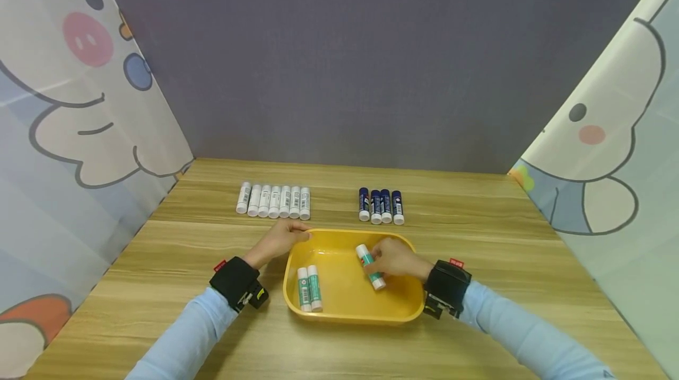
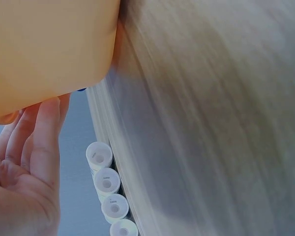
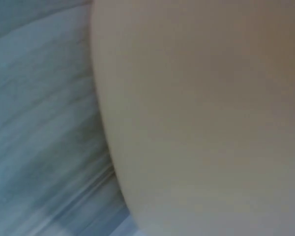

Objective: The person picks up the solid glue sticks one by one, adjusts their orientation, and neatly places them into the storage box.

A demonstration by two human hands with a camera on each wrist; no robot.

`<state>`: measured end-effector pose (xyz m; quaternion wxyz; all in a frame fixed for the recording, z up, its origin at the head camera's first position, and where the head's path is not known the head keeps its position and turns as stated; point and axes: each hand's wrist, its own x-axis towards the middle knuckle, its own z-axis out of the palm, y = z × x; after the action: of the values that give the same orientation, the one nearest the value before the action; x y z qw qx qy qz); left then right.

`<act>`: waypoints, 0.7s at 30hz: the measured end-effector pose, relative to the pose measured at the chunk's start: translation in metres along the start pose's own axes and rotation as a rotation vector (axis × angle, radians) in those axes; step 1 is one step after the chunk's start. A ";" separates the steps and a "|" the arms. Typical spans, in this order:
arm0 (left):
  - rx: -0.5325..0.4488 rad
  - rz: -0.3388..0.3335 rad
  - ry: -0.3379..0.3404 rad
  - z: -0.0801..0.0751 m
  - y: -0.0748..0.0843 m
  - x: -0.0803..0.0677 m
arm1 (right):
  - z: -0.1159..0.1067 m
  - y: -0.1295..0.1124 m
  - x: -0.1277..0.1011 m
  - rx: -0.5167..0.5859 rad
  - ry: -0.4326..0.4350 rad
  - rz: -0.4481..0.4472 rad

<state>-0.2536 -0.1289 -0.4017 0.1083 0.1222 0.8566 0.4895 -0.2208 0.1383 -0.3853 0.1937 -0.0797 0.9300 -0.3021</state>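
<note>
Both hands are down at the yellow tray [image 1: 339,309]. The right hand [image 1: 395,259] is clamped on a green-and-white glue stick [image 1: 369,266], fingers curled round its middle, with the white cap end poking out toward the back of the tray and the other end toward the front. The left hand [image 1: 278,240] is laid against the tray's back-left rim with the fingers fairly straight, not gripping anything; in the left wrist view those fingers [image 2: 42,132] can be seen resting along the tray's outer wall, so it looks like the tray is just being steadied.

Inside the tray, two more green glue sticks [image 1: 309,288] are left lying side by side near the front-left corner, well apart from the one being held.

Behind the tray on the wooden table [image 1: 530,262], a neat row of white glue sticks [image 1: 273,201] is lined up at the left and a shorter row of dark blue glue sticks [image 1: 381,206] at the right. No green row can be seen on the table.

Best guess at the step: a green stick is being picked out of the tray. The next move would probably call for it to be lifted clear over the rim. The right wrist view is too blurred to add anything.
</note>
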 end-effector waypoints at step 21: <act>-0.023 0.020 -0.009 0.000 -0.004 0.002 | 0.006 -0.002 -0.002 0.211 -0.122 0.021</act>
<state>-0.2557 -0.1302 -0.4048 0.1087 0.1320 0.8492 0.4997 -0.2163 0.1335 -0.3880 0.2605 -0.0673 0.8803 -0.3906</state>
